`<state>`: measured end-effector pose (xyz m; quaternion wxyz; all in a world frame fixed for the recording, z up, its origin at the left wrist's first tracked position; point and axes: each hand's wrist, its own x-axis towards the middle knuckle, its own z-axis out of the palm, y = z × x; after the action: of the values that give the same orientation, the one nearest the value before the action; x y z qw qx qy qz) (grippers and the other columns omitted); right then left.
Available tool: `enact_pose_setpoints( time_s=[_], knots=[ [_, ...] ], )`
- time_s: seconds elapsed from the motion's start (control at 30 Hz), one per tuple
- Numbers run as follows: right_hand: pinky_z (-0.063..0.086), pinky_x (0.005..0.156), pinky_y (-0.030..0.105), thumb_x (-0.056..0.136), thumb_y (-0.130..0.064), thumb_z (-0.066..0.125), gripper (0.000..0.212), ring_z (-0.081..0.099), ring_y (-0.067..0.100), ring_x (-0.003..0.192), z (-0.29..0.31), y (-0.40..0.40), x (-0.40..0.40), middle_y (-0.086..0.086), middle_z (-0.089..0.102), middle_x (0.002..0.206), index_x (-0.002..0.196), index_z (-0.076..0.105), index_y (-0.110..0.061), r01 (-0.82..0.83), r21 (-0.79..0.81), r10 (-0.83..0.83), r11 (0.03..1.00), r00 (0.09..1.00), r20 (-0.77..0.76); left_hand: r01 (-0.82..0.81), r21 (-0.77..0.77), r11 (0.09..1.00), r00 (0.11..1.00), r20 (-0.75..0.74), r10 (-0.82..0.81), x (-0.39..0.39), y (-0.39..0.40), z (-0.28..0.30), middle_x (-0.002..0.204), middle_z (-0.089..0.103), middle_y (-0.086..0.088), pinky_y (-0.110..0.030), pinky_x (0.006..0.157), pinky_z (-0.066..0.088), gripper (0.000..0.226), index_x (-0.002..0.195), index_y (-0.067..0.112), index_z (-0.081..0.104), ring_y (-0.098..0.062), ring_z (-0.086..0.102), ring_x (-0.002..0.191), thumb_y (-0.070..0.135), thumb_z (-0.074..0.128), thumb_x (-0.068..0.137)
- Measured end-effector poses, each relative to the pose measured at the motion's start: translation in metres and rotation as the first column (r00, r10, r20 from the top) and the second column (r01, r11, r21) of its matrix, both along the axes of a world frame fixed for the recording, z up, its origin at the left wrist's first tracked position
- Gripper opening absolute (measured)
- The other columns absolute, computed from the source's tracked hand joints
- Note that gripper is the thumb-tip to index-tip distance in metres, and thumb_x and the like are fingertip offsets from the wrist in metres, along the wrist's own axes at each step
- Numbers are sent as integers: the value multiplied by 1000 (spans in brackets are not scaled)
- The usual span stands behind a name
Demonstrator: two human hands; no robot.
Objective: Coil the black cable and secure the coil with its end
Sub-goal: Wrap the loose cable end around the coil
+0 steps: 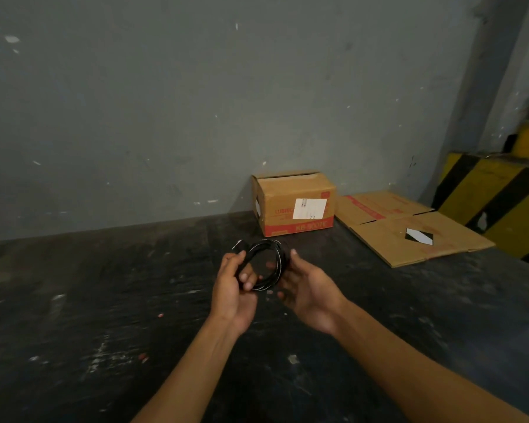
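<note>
The black cable [277, 257] is wound into a round coil of several loops, held up above the dark floor between both hands. My left hand [233, 290] grips the coil's left side, fingers curled around the strands. My right hand [309, 290] holds the right side, thumb on the outer edge and fingers beneath. A short cable end [238, 245] sticks out at the coil's upper left, above my left thumb.
A closed cardboard box [293, 203] stands against the grey wall behind the coil. A flattened cardboard sheet [409, 227] lies to its right. A yellow-and-black striped barrier [495, 193] sits at the far right. The dark, scuffed floor [104, 300] spreads around my arms.
</note>
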<state>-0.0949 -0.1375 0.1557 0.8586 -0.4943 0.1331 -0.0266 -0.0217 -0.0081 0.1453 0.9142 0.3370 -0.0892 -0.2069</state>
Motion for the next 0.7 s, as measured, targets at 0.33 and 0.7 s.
enact_pose_setpoints(
  time_s=[0.33, 0.7],
  knots=[
    [51, 94, 30, 88, -15, 67, 40, 64, 12, 109, 2, 21, 3, -2, 71, 112, 127, 58, -20, 257, -453, -162, 854, 958, 237, -90, 55, 994, 975, -198, 99, -18, -10, -2, 54, 42, 4, -34, 72, 48, 12, 85, 17, 55, -10, 44, 52, 20, 51, 96],
    [52, 79, 18, 99, -14, 46, 47, 58, 19, 110, 9, -10, -2, 8, 57, 129, 146, 37, -18, 119, -946, -62, 303, 993, 105, -266, 539, 799, 956, 254, 147, -21, -7, -13, 122, 58, 3, -32, 93, 41, 31, 126, 31, 53, -9, 55, 109, 27, 55, 95]
  ],
)
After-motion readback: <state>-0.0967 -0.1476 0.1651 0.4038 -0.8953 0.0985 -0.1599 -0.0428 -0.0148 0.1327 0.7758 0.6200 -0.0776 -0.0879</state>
